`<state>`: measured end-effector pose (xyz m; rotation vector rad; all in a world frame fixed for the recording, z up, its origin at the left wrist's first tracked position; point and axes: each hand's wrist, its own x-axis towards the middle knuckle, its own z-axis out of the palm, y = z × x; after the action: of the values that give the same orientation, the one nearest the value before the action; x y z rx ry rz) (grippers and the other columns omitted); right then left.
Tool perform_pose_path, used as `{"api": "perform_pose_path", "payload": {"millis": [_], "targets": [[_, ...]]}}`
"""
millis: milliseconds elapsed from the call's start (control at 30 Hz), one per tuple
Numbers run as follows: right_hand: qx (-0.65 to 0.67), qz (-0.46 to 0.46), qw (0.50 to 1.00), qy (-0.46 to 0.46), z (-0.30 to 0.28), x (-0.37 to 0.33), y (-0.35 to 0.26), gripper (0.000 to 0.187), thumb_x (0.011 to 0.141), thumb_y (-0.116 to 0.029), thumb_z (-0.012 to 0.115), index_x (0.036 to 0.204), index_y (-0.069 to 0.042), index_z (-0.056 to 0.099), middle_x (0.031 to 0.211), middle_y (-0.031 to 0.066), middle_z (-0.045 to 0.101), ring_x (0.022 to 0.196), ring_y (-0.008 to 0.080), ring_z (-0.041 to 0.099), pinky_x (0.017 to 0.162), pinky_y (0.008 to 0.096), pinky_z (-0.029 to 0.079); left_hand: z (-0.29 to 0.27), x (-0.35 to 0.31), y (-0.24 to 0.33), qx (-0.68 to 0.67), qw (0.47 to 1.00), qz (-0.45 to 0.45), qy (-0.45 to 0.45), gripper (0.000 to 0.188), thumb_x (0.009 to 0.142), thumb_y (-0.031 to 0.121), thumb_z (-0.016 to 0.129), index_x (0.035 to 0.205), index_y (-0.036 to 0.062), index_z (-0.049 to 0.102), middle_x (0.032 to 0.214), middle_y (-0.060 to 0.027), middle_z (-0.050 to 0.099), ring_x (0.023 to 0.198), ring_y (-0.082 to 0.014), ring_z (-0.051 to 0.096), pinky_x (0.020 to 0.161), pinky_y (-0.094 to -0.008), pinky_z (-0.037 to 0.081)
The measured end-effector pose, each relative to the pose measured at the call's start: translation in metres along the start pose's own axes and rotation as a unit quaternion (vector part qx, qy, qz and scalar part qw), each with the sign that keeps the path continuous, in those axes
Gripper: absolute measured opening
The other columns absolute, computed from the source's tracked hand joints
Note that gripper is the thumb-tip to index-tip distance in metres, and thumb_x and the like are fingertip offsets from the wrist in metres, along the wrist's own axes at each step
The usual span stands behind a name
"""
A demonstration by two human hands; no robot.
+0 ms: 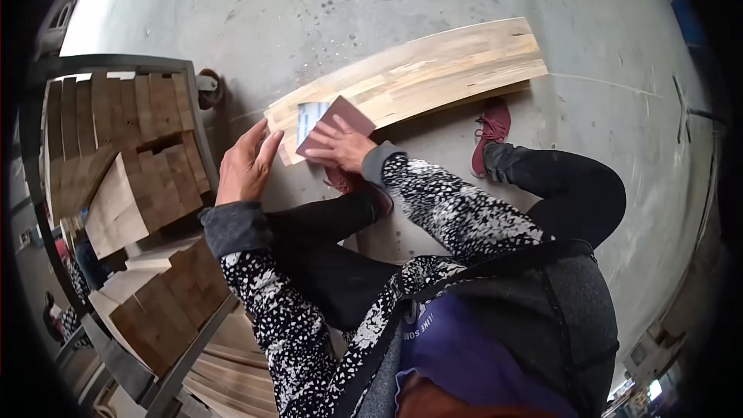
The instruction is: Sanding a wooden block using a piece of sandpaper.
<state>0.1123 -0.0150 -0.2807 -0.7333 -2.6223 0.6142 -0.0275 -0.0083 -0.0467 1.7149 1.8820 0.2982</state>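
Observation:
A long pale wooden board (433, 70), made up of joined strips, lies across in front of me, its far edge bowed by the lens. On its left part my right hand (344, 145) lies flat with fingers spread, pressing on a reddish-brown sheet (357, 114) that looks like sandpaper. A white and blue printed piece (311, 118) shows at the sheet's left; whether it belongs to the sheet I cannot tell. My left hand (246, 162) is open, thumb and fingers apart, with its fingertips at the board's left end. Whether they touch it I cannot tell.
At the left stands a metal-framed cart (191, 101) with a caster wheel (209, 87), loaded with stacked wooden blocks (139, 193). More wooden planks (232, 375) lie at the lower left. My red shoes (493, 128) are close to the board's near side on the grey floor (611, 139).

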Motion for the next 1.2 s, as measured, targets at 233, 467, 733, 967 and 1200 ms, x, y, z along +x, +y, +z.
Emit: {"api": "perform_pose_path", "payload": {"millis": [233,467,733,967,1200], "targets": [[-0.287,0.459,0.833,0.111,-0.151,-0.219,0.185,0.064,0.075,-0.012,0.049,0.132,-0.028,0.026,0.138,0.0077,0.022,0.127,0.0291,0.018,0.096,0.0577,0.014,-0.001,-0.002,-0.005,0.023,0.999,-0.036,-0.029,0.042,0.083,0.03,0.052,0.112,0.0001,0.05,0.105,-0.0161,0.057,0.097,-0.0224,0.055,0.082,-0.0276,0.041],[0.062,0.576,0.713,0.395,-0.204,-0.376,0.319,0.047,0.085,-0.031,0.038,0.124,-0.004,0.037,0.121,0.0131,0.042,0.111,0.0236,0.039,0.092,0.033,0.032,0.046,0.03,-0.079,0.056,0.998,-0.042,-0.005,0.05,0.08,0.043,0.05,0.11,0.0037,0.052,0.102,-0.0214,0.055,0.096,-0.0319,0.053,0.081,-0.0365,0.042],[0.277,0.571,0.655,0.411,-0.156,-0.331,0.305,0.059,0.076,-0.043,0.058,0.103,0.009,0.052,0.096,0.0134,0.057,0.082,0.0211,0.056,0.07,0.034,0.047,0.212,0.011,-0.183,-0.229,0.872,-0.393,0.181,0.085,0.066,0.05,0.058,0.123,-0.0067,0.029,0.117,-0.031,0.04,0.111,-0.0389,0.041,0.094,-0.0374,0.032],[0.119,0.608,0.695,0.366,-0.186,-0.423,0.363,0.071,0.07,-0.052,0.06,0.099,0.013,0.053,0.096,0.0165,0.058,0.085,0.0223,0.054,0.075,0.0336,0.044,0.223,0.037,-0.134,-0.31,0.8,-0.444,0.259,0.08,0.063,0.043,0.066,0.116,-0.0096,0.035,0.111,-0.0295,0.047,0.105,-0.0373,0.046,0.09,-0.0367,0.036],[0.016,0.74,0.63,0.235,-0.178,-0.354,0.288,0.074,0.067,-0.058,0.058,0.098,0.009,0.056,0.102,0.0218,0.056,0.096,0.0273,0.052,0.084,0.033,0.04,0.191,0.014,-0.142,-0.382,0.778,-0.43,0.255,0.066,0.063,0.036,0.07,0.107,-0.0056,0.044,0.105,-0.0231,0.053,0.099,-0.0336,0.051,0.087,-0.0369,0.039]]}}
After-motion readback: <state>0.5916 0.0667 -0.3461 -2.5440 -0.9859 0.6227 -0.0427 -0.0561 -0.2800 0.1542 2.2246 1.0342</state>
